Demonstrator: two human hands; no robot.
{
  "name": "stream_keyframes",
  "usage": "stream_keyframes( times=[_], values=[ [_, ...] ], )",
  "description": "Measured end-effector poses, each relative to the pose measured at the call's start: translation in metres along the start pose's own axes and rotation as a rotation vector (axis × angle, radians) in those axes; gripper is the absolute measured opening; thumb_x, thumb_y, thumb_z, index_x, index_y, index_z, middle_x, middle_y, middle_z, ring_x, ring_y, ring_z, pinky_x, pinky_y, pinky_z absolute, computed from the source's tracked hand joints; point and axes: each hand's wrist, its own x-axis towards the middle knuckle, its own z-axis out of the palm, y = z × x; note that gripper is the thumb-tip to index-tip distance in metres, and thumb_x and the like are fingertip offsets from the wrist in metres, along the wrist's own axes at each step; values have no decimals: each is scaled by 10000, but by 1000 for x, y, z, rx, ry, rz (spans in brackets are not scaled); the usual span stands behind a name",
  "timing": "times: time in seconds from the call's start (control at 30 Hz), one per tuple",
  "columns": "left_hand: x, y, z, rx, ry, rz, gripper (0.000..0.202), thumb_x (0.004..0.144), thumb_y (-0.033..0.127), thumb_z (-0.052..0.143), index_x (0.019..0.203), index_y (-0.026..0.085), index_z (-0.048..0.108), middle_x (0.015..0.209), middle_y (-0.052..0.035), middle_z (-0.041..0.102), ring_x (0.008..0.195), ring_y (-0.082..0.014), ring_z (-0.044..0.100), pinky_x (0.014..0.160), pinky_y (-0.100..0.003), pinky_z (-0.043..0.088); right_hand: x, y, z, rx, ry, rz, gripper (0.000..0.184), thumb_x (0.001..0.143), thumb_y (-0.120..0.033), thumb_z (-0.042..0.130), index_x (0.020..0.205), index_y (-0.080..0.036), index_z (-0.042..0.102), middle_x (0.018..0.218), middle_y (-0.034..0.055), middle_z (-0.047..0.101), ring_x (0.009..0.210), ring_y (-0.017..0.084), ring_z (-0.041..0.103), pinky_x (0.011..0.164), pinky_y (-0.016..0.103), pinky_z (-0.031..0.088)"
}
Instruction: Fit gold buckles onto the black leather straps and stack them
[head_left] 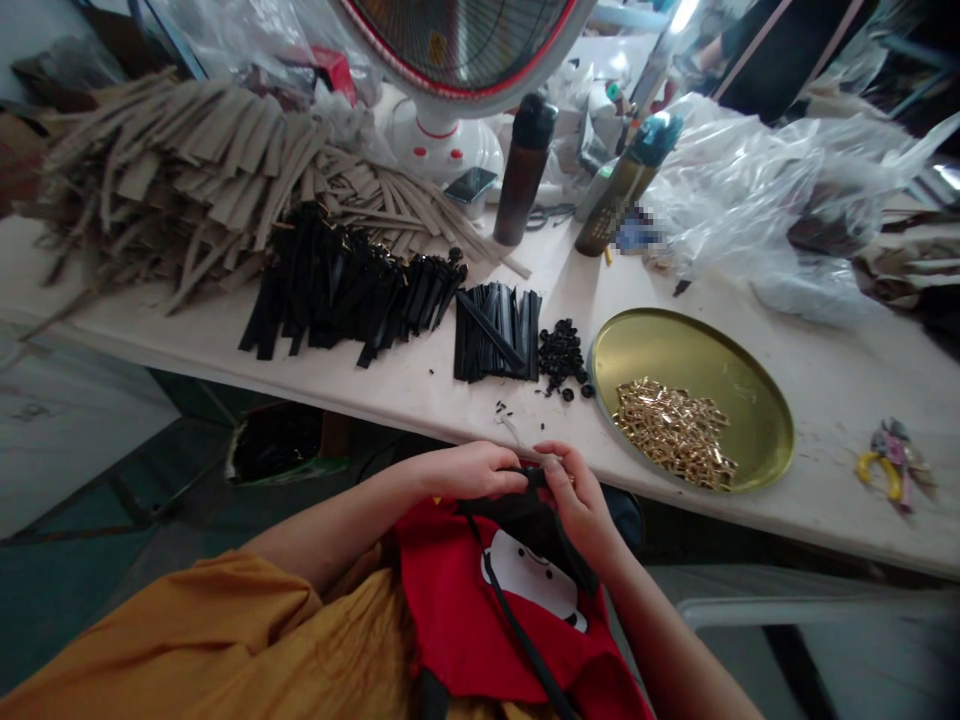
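Observation:
My left hand (469, 470) and my right hand (576, 495) meet just below the table's front edge, above a red apron (480, 610) on my lap. Both are closed in a pinch on a black strap (534, 478) that runs between them and hangs down over the apron. On the table right ahead lie a neat bundle of black strips (496, 332), a small heap of black round parts (562, 355), and a gold round tray (675, 345) with several small gold metal pieces (675, 430).
A long pile of black straps (345, 290) and a big heap of tan strips (195, 170) fill the table's left. A fan base (446, 140), two bottles (525, 170), plastic bags (765, 190) stand behind. Pliers (889, 465) lie at right.

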Motion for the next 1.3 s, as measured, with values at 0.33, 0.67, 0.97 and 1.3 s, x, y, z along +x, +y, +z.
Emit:
stream_keyframes(
  times=[0.33, 0.67, 0.97, 1.3],
  values=[
    [0, 7, 8, 13, 56, 26, 254, 806, 250, 402, 670, 131, 580, 591, -12, 578, 488, -100, 482, 463, -205, 318, 3, 2, -2, -242, -54, -193, 216, 856, -322, 401, 1006, -224, 521, 804, 29, 600, 674, 156, 557, 608, 269, 426],
    [-4, 6, 2, 142, 148, 63, 217, 798, 250, 422, 724, 160, 604, 637, -19, 626, 533, -122, 524, 489, -210, 335, 9, 11, -3, -261, -18, -234, 266, 869, -337, 382, 1090, -222, 475, 815, 32, 604, 670, 174, 565, 624, 291, 436],
    [-19, -53, -61, 683, 606, -215, 322, 834, 441, 409, 866, 193, 613, 781, -64, 635, 716, -186, 568, 627, -254, 360, 54, 17, 13, -208, 64, -230, 487, 859, -426, 373, 1239, -122, 374, 584, -20, 543, 511, 159, 509, 516, 280, 405],
    [14, -57, -98, 1015, 828, -101, 246, 880, 231, 383, 1035, 194, 571, 930, -79, 577, 897, -185, 524, 760, -302, 342, 80, 48, -12, -313, 253, -269, 349, 814, -419, 442, 986, -157, 596, 631, 5, 559, 563, 162, 531, 530, 270, 423]
  ],
)
